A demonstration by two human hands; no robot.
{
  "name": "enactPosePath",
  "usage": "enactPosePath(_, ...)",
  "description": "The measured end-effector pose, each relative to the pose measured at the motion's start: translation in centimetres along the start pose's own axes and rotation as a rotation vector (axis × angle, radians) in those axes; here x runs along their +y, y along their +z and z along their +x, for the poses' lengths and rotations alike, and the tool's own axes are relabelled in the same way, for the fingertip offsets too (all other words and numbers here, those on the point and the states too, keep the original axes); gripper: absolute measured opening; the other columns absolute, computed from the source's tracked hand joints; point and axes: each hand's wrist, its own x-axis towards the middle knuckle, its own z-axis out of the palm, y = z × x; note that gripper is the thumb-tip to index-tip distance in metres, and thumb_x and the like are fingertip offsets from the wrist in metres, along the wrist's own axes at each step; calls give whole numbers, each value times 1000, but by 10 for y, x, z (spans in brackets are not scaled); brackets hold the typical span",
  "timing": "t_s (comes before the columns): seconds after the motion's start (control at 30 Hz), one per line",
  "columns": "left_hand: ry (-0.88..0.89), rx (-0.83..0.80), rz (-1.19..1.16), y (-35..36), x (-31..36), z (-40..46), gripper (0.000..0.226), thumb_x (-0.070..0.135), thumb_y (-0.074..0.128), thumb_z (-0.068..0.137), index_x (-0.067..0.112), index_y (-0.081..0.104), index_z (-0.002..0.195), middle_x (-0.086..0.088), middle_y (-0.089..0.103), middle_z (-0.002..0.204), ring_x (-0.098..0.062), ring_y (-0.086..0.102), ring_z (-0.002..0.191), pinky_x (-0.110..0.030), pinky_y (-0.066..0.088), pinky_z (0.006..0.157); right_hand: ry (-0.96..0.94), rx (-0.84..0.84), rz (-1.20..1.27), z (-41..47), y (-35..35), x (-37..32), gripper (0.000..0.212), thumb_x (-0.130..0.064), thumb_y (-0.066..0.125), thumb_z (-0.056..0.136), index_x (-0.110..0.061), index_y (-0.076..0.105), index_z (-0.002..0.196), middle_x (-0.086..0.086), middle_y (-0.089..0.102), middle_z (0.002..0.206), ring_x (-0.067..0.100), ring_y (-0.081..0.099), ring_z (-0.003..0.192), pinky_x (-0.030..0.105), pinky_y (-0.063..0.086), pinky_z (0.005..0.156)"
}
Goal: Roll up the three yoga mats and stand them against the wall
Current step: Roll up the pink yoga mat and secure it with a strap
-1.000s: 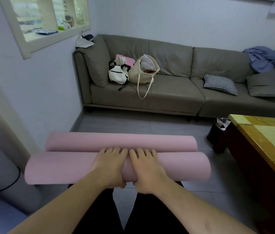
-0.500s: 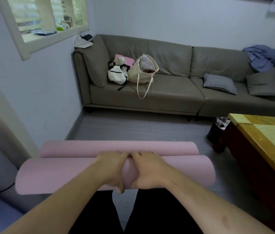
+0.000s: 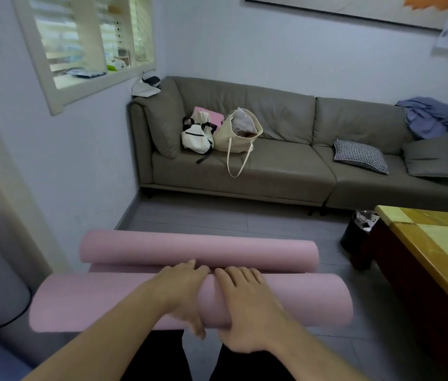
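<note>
Both hands have shifted on the near roll since the earlier frames: the fingers, spread flat a second ago and then tucked over the far side, now lie over the top of it again, and the view has tipped up to show more of the wall.

The left hand (image 3: 183,294) wraps the near mat roll (image 3: 102,301) at its middle, fingers curled over the top and thumb under the front edge, so its grip is closed on the roll. The right hand (image 3: 247,303) sits just beside it, fingers laid over the top and thumb tucked below, also gripping the roll. The roll lies crosswise in front of the person's dark trouser legs (image 3: 159,356).

Just beyond it, touching or nearly so, lies the far mat roll (image 3: 198,247), pink as well and parallel to the first, on the grey floor (image 3: 231,215). A thin pink edge shows between the two rolls; whether it joins them cannot be told.

A grey sofa (image 3: 286,166) stands against the back wall with a white bag (image 3: 195,137), a cream tote bag (image 3: 238,133) and a checked cushion (image 3: 360,155) on it. A wooden bench (image 3: 437,237) fills the right edge, with a black bin (image 3: 354,232) beside it.
</note>
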Motion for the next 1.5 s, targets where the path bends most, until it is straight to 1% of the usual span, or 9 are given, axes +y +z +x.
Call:
enactPosePath(0.13, -1, 86, 53, 12, -1, 4, 116, 69, 87, 44, 34, 38, 144, 4, 44, 141, -21, 44, 130, -40, 42, 107, 2, 22, -139, 8, 12, 4, 102, -60, 87, 56, -20, 43, 139, -2, 52, 137, 25, 51, 123, 42, 37, 112)
enactPosePath(0.3, -9, 152, 113, 20, 1, 6, 134, 68, 87, 51, 27, 20, 160, -10, 22, 164, -30, 18, 154, -47, 21, 125, 51, -43, -89, 25, -2, 9, 83, -58, 87, 53, -24, 53, 121, -4, 64, 122, 24, 62, 111, 39, 45, 99)
enactPosePath(0.43, -40, 228, 208, 32, 8, -1, 137, 67, 86, 57, 20, 11, 162, -9, 29, 156, -33, 26, 146, -50, 17, 125, 104, -144, -49, 39, -13, 13, 91, -66, 90, 47, -28, 56, 122, -8, 67, 122, 22, 67, 108, 36, 50, 86)
enactPosePath(0.6, -85, 337, 201, 40, 11, -1, 117, 50, 86, 66, 23, 19, 157, -5, 39, 148, -30, 39, 137, -46, 27, 118, 104, -160, -25, 43, -15, 13, 91, -67, 89, 47, -30, 57, 124, -9, 67, 125, 22, 67, 112, 37, 54, 91)
enactPosePath(0.97, -55, 263, 152, 24, 2, 3, 101, 51, 89, 55, 30, 38, 139, 3, 54, 137, -25, 55, 123, -44, 42, 104, 58, 115, -97, 0, 12, -2, 114, -44, 81, 73, -16, 17, 163, 5, 30, 157, 30, 30, 145, 41, 17, 129)
enactPosePath(1.1, -24, 203, 125, 17, 0, -1, 91, 55, 88, 52, 31, 45, 128, 5, 61, 128, -23, 61, 115, -40, 49, 93, 18, 131, -153, -2, 15, -1, 101, -38, 81, 64, -15, 34, 151, 5, 46, 141, 31, 46, 127, 42, 36, 117)
enactPosePath(1.2, -35, 251, 108, 23, 3, -2, 92, 55, 86, 53, 32, 45, 132, 4, 59, 130, -22, 58, 117, -38, 46, 99, 13, 81, -140, 8, 9, 5, 83, -42, 83, 61, -20, 47, 133, 0, 57, 132, 28, 55, 119, 40, 42, 107)
enactPosePath(1.33, -83, 354, 150, 39, 11, -5, 113, 51, 82, 65, 24, 25, 158, -3, 44, 146, -26, 44, 135, -39, 30, 118, 39, 35, -62, 21, -3, 12, 92, -55, 88, 56, -29, 51, 136, -7, 63, 133, 22, 59, 120, 37, 44, 107)
enactPosePath(1.5, -94, 421, 137, 44, 11, -5, 111, 49, 81, 66, 25, 23, 158, -1, 40, 151, -24, 38, 141, -40, 24, 123, 47, 95, -69, 13, 10, 6, 94, -50, 82, 64, -23, 42, 145, -2, 51, 139, 25, 49, 126, 38, 36, 115)
